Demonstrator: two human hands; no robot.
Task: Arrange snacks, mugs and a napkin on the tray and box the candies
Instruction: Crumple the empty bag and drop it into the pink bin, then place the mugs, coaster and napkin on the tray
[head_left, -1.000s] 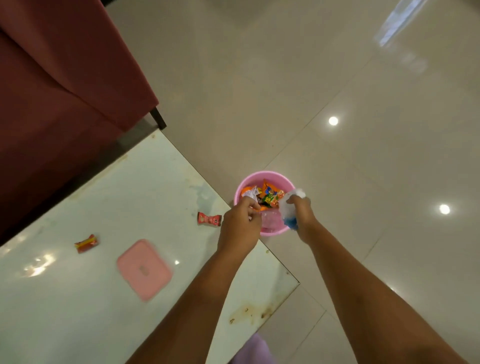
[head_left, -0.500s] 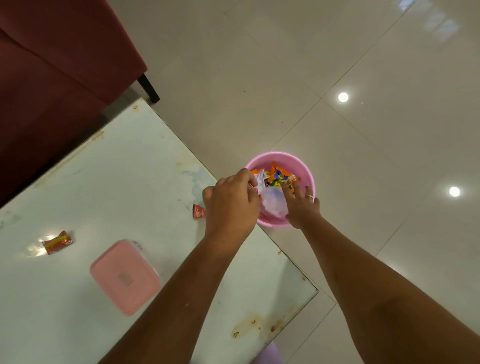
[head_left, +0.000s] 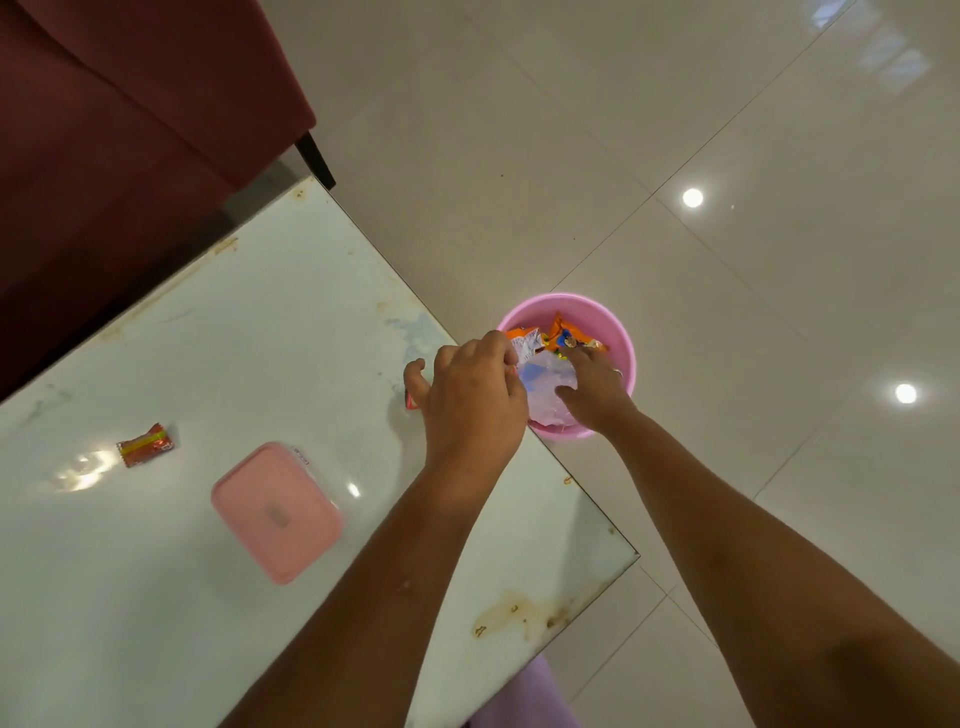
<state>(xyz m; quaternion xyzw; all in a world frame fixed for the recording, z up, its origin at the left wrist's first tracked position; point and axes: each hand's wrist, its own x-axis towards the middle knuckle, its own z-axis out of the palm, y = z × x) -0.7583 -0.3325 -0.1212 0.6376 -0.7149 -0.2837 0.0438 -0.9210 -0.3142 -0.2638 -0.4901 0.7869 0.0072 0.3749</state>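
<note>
A pink bin (head_left: 618, 332) stands on the floor by the table's corner, filled with orange snack wrappers (head_left: 563, 335) and a clear plastic bag (head_left: 545, 382). My left hand (head_left: 472, 400) pinches a white wrapper (head_left: 522, 345) at the bin's near rim. My right hand (head_left: 595, 392) lies inside the bin with fingers spread on the plastic bag. A pink lidded box (head_left: 275, 512) sits shut on the table. One red wrapped candy (head_left: 145, 445) lies to its left. A second red candy (head_left: 410, 401) is mostly hidden under my left hand.
The white glass table (head_left: 234, 338) ends in a corner at the lower right, with rust stains near its edge. A dark red sofa (head_left: 130, 130) fills the upper left. Glossy floor tiles (head_left: 727, 156) surround the bin. Something lilac (head_left: 524, 696) shows at the bottom edge.
My right hand let go of the white and blue plastic bundle and sank flat onto it inside the bin. My left hand stays at the rim with the wrapper.
</note>
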